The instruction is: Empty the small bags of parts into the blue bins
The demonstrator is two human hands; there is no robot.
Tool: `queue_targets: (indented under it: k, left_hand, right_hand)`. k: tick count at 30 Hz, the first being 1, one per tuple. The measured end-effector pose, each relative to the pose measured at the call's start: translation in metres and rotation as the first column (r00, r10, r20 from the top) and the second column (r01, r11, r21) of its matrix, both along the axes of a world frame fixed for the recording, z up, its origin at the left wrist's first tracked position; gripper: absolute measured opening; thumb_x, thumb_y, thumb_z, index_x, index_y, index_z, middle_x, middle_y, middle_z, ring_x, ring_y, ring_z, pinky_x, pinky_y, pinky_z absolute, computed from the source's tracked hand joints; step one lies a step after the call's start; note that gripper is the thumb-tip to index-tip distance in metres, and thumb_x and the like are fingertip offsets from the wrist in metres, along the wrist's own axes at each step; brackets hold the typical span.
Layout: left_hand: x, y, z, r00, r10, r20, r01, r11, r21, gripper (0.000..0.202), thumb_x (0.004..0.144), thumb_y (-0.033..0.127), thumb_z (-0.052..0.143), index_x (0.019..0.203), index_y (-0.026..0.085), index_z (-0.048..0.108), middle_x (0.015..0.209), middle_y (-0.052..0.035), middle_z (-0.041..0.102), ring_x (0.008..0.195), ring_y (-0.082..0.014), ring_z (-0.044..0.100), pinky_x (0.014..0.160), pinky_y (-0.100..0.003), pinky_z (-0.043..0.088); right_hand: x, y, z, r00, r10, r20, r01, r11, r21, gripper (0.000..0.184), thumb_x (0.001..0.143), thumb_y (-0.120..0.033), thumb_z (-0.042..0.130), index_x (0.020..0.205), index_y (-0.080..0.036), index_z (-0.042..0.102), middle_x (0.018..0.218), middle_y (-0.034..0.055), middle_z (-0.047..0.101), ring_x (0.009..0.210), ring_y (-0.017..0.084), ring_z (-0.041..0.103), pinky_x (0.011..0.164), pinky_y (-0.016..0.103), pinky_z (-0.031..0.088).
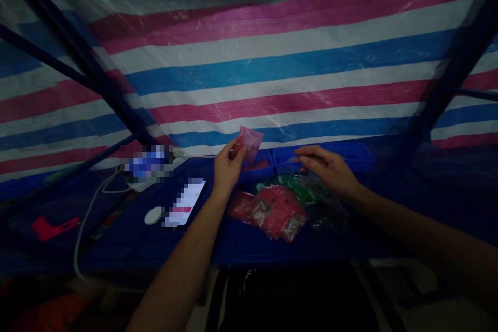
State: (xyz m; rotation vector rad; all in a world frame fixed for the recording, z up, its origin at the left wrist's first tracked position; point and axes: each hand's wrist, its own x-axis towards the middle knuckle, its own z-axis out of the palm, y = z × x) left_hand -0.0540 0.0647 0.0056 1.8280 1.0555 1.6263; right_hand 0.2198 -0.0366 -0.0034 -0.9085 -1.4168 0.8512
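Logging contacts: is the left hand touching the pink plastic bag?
Touching: the head view shows the left hand pinching the pink plastic bag, thumb across its front.

The view is dim, its corners sinking into shadow; faint glare streaks the striped sheet (272, 70), and the phone (188, 200) glows (partly blurred into coarse square blocks).

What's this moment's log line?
Left hand: holding pink plastic bag; right hand: near rectangular blue plastic bin; red plastic bags: on blue table
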Motion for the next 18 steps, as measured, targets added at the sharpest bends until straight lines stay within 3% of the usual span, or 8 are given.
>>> queue_targets:
  k: [5,8,11,18]
  left_hand:
    - [-0.014,0.009,-0.003,0.978,0.101,-0.185,-0.095,0.995,0.04,0.042,0.092,0.041,0.07,0.128,0.019,0.07,0.116,-0.0083,0.075,0.098,-0.024,0.071,0.092,-0.038,0.057]
    - [-0.016,0.006,0.0,0.909,0.15,-0.39,-0.113,0.987,0.116,0.035,0.095,0.034,0.066,0.127,0.022,0.072,0.116,-0.0072,0.075,0.102,-0.0237,0.07,0.096,-0.038,0.055]
    - [-0.017,0.002,0.002,0.828,0.164,-0.536,-0.067,0.978,0.195,0.031,0.097,0.026,0.061,0.125,0.024,0.073,0.115,-0.0069,0.075,0.104,-0.0231,0.069,0.098,-0.038,0.054]
    - [-0.014,0.003,-0.003,0.686,0.083,-0.723,0.057,0.984,0.167,0.033,0.089,0.011,0.061,0.112,0.025,0.079,0.109,-0.0045,0.075,0.105,-0.0224,0.067,0.1,-0.039,0.053]
  right_hand:
    - [0.0,0.002,-0.002,1.0,-0.004,0.03,0.005,0.999,-0.041,0.033,0.089,-0.047,0.073,0.113,-0.025,0.073,0.108,0.0068,0.077,0.097,0.024,0.072,0.083,0.04,0.061]
    - [0.0,0.001,0.0,0.998,-0.008,0.057,0.011,0.999,-0.052,0.033,0.089,-0.046,0.072,0.112,-0.023,0.072,0.102,0.0064,0.076,0.087,0.022,0.071,0.078,0.038,0.06]
    - [-0.001,-0.001,0.001,0.998,0.002,0.06,0.001,0.998,-0.055,0.031,0.089,-0.045,0.071,0.112,-0.023,0.072,0.101,0.0062,0.075,0.088,0.022,0.071,0.078,0.038,0.06]
    - [-0.004,-0.004,0.002,0.995,0.042,0.092,-0.035,0.997,-0.075,0.03,0.09,-0.044,0.07,0.111,-0.023,0.07,0.098,0.0058,0.074,0.086,0.02,0.07,0.08,0.038,0.057]
